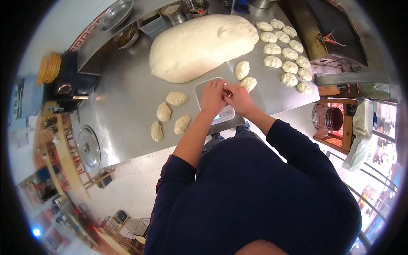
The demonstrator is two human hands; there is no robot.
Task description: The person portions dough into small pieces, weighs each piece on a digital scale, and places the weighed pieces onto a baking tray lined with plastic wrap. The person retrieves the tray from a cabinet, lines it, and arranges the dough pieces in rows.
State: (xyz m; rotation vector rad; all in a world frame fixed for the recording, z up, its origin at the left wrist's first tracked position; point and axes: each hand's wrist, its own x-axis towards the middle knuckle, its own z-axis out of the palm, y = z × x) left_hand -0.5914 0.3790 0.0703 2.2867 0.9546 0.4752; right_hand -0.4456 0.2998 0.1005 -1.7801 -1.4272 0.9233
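My left hand [214, 96] and my right hand [239, 98] meet over a white digital kitchen scale [228, 114] at the steel table's near edge. Their fingertips touch or nearly touch; whether anything is between them is hidden. Just right of the scale lie two dough pieces [242, 70], one partly behind my right hand. Several more dough pieces [164, 112] lie left of the scale. Beyond it rests a huge slab of dough [204, 47] with a small lump [222, 32] on top. Rows of small dough pieces [289, 67] cover the table's right end.
A round metal lid [88, 146] lies at the steel table's [127, 127] left end. Behind the dough stand metal containers [195, 8] and a rectangular tin [151, 24]. A dark-topped appliance [338, 28] adjoins the right side, with a red-handled tool [333, 40] on it.
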